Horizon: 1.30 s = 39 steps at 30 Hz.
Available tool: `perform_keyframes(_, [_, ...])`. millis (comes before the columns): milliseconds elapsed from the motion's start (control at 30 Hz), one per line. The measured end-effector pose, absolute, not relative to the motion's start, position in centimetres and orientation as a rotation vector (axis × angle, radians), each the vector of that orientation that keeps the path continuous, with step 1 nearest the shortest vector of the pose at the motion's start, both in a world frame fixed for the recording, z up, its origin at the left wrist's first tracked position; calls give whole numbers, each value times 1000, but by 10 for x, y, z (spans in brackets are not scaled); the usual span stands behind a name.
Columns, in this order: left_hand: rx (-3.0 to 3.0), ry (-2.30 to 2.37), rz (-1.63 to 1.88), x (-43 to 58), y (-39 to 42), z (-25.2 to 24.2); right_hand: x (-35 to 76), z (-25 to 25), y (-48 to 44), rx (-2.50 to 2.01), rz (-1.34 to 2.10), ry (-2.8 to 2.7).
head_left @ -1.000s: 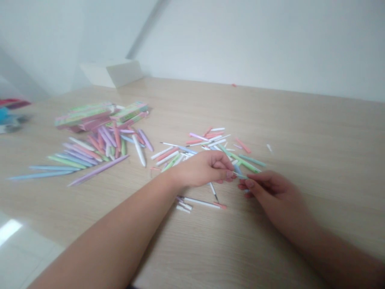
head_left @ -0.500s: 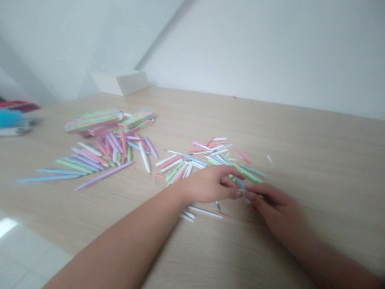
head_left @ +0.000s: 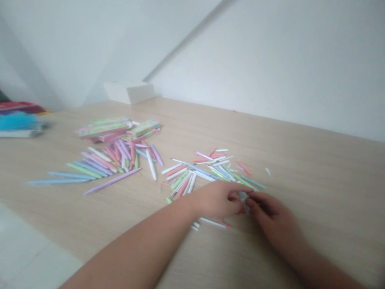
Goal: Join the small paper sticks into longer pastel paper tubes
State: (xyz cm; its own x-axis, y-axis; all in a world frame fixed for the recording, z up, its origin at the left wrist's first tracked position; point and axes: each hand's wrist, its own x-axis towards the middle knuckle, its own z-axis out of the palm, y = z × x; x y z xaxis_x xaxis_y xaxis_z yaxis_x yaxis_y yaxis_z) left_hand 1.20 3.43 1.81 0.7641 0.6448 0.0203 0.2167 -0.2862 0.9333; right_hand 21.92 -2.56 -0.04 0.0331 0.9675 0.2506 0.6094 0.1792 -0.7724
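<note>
My left hand [head_left: 221, 199] and my right hand [head_left: 272, 210] meet at the right of the loose parts. Between their fingertips is a small pale-blue piece [head_left: 243, 196], partly see-through; blur and the fingers hide its exact kind. Both hands are closed, thumbs and fingers pinched around it. Behind them lies a spread of pen parts [head_left: 207, 172]: coloured barrels, thin white refills and short caps. A white refill [head_left: 213, 222] with a red end pokes out beneath my left wrist.
Left of the loose parts lie several pastel pens [head_left: 105, 160] in a fanned heap. Slim printed boxes [head_left: 105, 128] are stacked behind them. A white box [head_left: 132, 92] stands by the wall. Blue and red items [head_left: 18, 119] sit at the far left of the wooden table [head_left: 315, 168].
The view has shifted, so the table contents appear lower and slightly to the right. My left index finger has lowered from a raised, stretched pose to meet the right fingertips around the pale-blue piece.
</note>
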Motion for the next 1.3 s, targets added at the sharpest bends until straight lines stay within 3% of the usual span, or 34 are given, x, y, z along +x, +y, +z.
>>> perform_keyframes(433, [1824, 695, 601, 16, 37, 3, 222, -8, -21, -1182, 619, -1740])
perform_keyframes(1300, [1830, 735, 734, 15, 48, -8, 222, -10, -26, -1487, 671, -1673])
